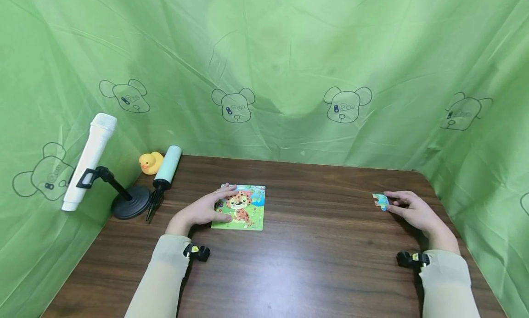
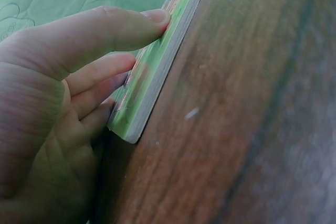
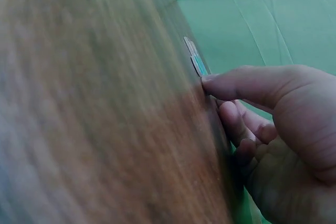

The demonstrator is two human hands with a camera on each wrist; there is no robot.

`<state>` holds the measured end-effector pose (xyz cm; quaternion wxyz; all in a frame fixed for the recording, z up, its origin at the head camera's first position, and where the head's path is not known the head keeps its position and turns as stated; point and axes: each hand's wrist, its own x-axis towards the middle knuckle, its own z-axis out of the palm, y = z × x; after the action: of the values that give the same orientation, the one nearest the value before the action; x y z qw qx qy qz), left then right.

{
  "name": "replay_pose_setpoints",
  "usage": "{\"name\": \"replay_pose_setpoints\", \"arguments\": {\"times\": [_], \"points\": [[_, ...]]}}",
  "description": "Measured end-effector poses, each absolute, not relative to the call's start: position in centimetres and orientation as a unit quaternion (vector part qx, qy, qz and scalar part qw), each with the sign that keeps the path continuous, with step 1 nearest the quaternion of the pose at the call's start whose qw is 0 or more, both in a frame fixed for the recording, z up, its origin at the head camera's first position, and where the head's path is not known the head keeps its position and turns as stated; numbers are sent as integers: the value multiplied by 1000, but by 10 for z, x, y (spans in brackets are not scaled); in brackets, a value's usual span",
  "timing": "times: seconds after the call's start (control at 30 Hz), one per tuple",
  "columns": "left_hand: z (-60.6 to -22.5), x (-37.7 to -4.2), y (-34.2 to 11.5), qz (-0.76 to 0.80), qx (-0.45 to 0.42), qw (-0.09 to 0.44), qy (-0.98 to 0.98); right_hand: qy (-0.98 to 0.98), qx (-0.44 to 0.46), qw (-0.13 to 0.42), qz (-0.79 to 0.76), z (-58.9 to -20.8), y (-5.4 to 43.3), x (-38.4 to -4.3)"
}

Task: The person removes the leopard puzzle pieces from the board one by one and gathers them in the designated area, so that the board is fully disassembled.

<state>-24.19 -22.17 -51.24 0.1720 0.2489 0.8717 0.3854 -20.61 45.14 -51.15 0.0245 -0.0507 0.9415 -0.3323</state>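
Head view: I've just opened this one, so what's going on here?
A person has both hands on a wooden table. The left hand rests on a leopard picture board, thumb on its face. Well off to the right, the right hand holds a small jigsaw section with its thumb and fingertips; whether that is one piece or several is too small to tell. The section is apart from the board. A white microphone and a yellow rubber duck stand at the left.
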Motion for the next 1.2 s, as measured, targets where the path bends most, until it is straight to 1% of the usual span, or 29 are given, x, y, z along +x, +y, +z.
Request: {"name": "replay_pose_setpoints", "arguments": {"times": [0.17, 0.33, 0.6, 0.7, 0.9, 1.03, 1.2], "points": [[-512, -242, -221, 394, 253, 169, 867, 945, -30, 29, -324, -511, 451, -207], [-511, -241, -220, 394, 252, 171, 867, 940, -34, 30, -337, -509, 451, -206], [-514, -243, -218, 388, 248, 159, 873, 922, -38, -15, -386, -498, 447, -198], [-516, -243, -217, 388, 244, 154, 876, 920, -36, -20, -389, -491, 439, -198], [-515, -241, -218, 367, 225, 137, 892, 917, -58, -28, -394, -476, 406, -199], [-511, -239, -219, 337, 217, 123, 908, 914, -76, -18, -397, -466, 376, -200], [-513, -241, -221, 338, 221, 118, 907, 912, -136, -37, -386, -453, 323, -198]]}}
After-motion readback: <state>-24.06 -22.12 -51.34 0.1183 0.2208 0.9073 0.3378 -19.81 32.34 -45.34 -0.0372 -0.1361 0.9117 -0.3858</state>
